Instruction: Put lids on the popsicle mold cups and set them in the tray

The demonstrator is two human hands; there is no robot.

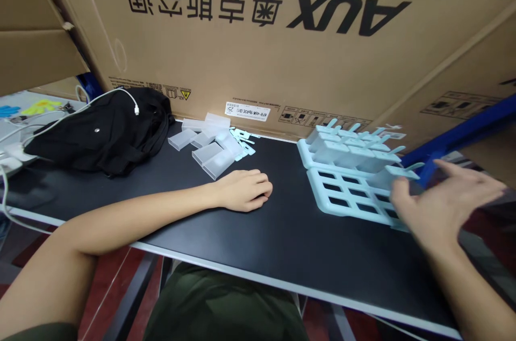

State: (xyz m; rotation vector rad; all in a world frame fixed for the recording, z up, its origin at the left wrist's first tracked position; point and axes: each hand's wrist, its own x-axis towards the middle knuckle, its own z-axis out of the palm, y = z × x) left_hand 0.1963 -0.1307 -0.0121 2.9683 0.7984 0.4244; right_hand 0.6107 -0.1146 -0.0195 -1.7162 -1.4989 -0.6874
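At the right, my right hand (439, 201) is raised over the corner of a light blue rack (319, 193), fingers stretched out and thumb apart. Its thumb is beside or against a small light blue box with a lid tab (389, 175) standing in the rack; whether they touch I cannot tell. Several similar lidded boxes (334, 151) fill the back rows, while front slots show dark openings. My left hand (244, 190) rests on the black table with fingers curled in and nothing visible in them. Near it lie several clear frosted boxes (217, 161) and light blue tabbed lids (244, 142).
A large cardboard carton (242, 61) walls off the table's back. To the left, a black cloth bag (116, 136) lies with a white cable (91, 101) across it. Blue and yellow gloves (42, 107) sit farther left. A blue beam (459, 131) slants past the right end.
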